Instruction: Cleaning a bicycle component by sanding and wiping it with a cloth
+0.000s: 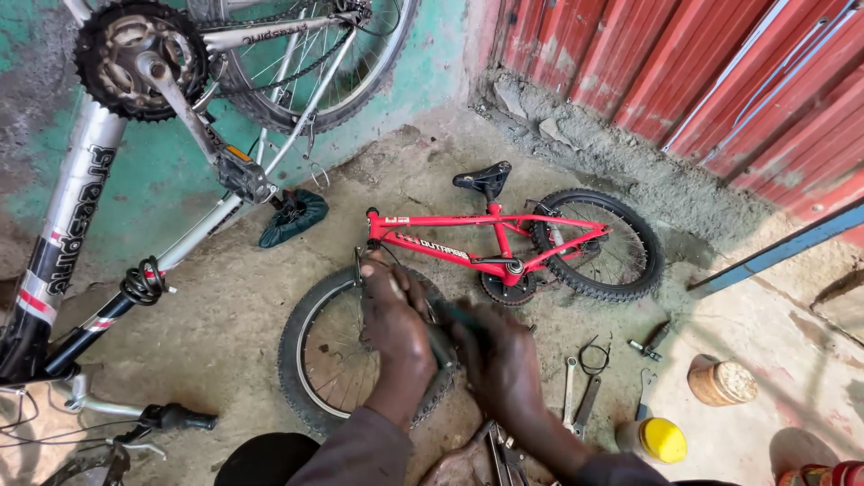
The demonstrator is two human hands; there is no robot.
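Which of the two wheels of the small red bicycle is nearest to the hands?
The front wheel, lying under the left hand and right hand. The rear wheel is farther away, behind the black saddle.

Two bicycles: red one (490,243), silver one (135,180); two hands (396,319); two wrenches (578,396); one yellow-capped bottle (655,441)

A small red bicycle (490,243) lies on the concrete floor (225,297). Over its front wheel (328,360), the left hand (396,319) and right hand (499,355) grip a blurred tool. Wrenches (578,396) lie at four o'clock, beside a yellow-capped bottle (655,439).
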